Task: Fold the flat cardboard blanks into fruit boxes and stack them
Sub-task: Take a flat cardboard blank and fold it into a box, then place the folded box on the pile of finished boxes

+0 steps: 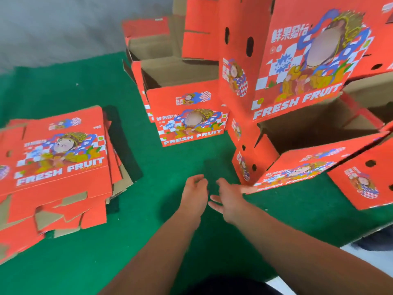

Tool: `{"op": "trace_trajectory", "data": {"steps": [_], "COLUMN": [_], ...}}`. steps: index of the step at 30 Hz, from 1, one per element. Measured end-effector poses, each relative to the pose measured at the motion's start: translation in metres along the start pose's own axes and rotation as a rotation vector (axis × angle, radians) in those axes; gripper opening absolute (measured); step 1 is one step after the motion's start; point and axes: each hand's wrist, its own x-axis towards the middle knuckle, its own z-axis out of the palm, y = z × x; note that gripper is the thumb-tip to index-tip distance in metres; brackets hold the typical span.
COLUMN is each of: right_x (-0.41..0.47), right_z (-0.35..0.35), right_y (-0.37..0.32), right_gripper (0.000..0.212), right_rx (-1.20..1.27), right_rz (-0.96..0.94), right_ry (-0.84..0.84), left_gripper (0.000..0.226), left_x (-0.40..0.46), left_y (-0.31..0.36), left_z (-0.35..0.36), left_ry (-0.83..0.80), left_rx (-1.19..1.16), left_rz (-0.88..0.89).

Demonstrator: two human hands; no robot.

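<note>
Both hands are hovering empty over the green mat: the left hand loosely curled, the right hand spread wide, fingertips just beside the tilted red fruit box. That box seems just set down. Left of it, the pile of flat blanks is waiting; reaching there for a fresh blank looks next.

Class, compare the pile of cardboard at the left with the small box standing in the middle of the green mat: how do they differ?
The pile of flat blanks lies unfolded, many sheets deep; the folded box stands upright as one box. The blanks' flaps splay out flat with brown undersides showing; the box's walls are raised, its top open. Both are red with the same FRESH FRUIT print, and neither is held by the hands.
</note>
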Motion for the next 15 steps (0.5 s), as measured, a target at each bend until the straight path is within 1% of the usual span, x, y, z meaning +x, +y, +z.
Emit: {"op": "trace_trajectory", "data": {"steps": [2, 3, 5, 6, 8, 10, 13, 15], "right_x": [-0.004, -0.006, -0.012, -0.016, -0.017, -0.022, -0.037, -0.048], "right_z": [0.025, 0.038, 0.066, 0.081, 0.113, 0.153, 0.205, 0.229], "right_y": [0.000, 0.001, 0.006, 0.009, 0.015, 0.019, 0.030, 0.039], "right_gripper": [0.061, 0.052, 0.020, 0.012, 0.021, 0.019, 0.024, 0.021], "right_rx": [-0.014, -0.062, -0.205, -0.278, -0.389, -0.447, -0.529, -0.537], "right_rz": [0.022, 0.015, 0.004, -0.007, -0.035, -0.075, -0.142, -0.141], "right_ry": [-0.072, -0.133, -0.276, -0.348, -0.405, -0.418, -0.509, -0.593], "left_gripper": [0.027, 0.026, 0.024, 0.022, 0.021, 0.028, 0.034, 0.037], "left_x": [0.009, 0.013, 0.018, 0.019, 0.019, 0.016, 0.015, 0.021], "left_y": [-0.002, -0.002, -0.002, -0.004, -0.007, -0.011, -0.012, -0.012], "left_z": [-0.014, -0.022, -0.042, -0.053, -0.079, -0.112, -0.162, -0.192], "left_ry": [0.037, 0.063, 0.140, 0.181, 0.240, 0.303, 0.515, 0.675], "left_rx": [-0.011, -0.003, 0.024, 0.049, 0.118, 0.164, 0.279, 0.396], "left_rz": [0.017, 0.035, 0.095, 0.149, 0.298, 0.420, 0.501, 0.487]}}
